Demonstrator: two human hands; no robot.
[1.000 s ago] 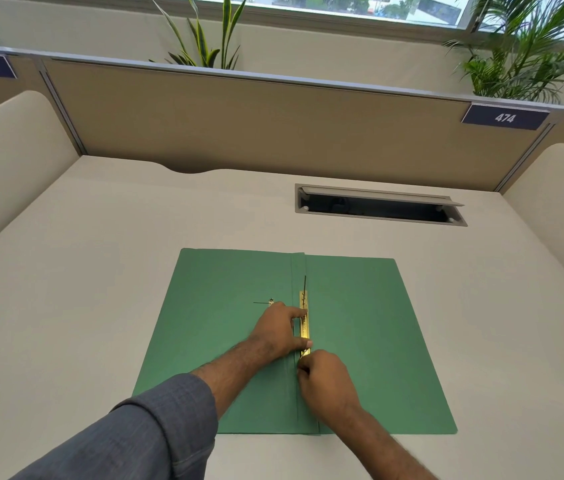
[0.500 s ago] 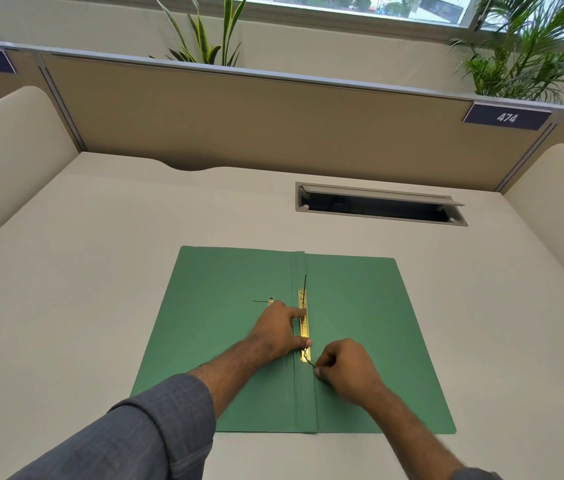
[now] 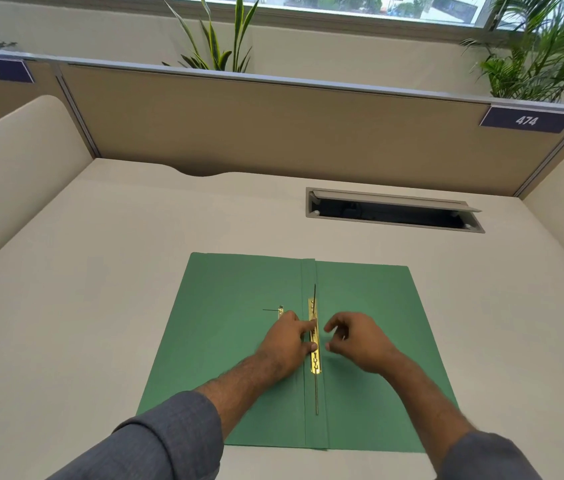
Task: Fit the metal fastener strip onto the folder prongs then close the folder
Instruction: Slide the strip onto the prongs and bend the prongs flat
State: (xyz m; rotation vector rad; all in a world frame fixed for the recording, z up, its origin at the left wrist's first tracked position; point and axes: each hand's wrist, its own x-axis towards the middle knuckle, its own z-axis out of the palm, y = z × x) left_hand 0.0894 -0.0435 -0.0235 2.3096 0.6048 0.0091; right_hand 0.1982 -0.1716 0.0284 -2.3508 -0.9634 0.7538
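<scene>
The left hand's fingers (image 3: 310, 330) lie flat and spread, fingertip and thumb pressing on the metal fastener strip (image 3: 314, 336) from its left side; they pin it rather than grip it. The right hand's fingers (image 3: 334, 328) are loosely curled and apart, holding nothing, hovering just right of the strip without touching it. The left hand (image 3: 285, 341) rests on the folder's left leaf; the right hand (image 3: 360, 342) floats over the right leaf.

The strip lies along the folder's spine fold, a narrow brass-coloured bar, shiny, with small punched slots along its length. From its far end a thin dark prong (image 3: 315, 292) stands up; from its near end a second prong (image 3: 316, 393), a slim grey wire-like rod, lies flat along the spine toward the person. By the look of it the fitting step is nearly done: the near prong is folded down, the far one not yet. The next move probably calls for the free right hand to bend that upright prong flat over the strip and slide any keeper across, then lift one leaf over to close.

Left of the strip, just beyond the left hand, sits a small brass piece (image 3: 280, 310) with a fine dark line beside it; what it is I cannot tell. The green folder (image 3: 232, 341) is matte card, opened flat, on the smooth pale counter (image 3: 100, 306).
</scene>
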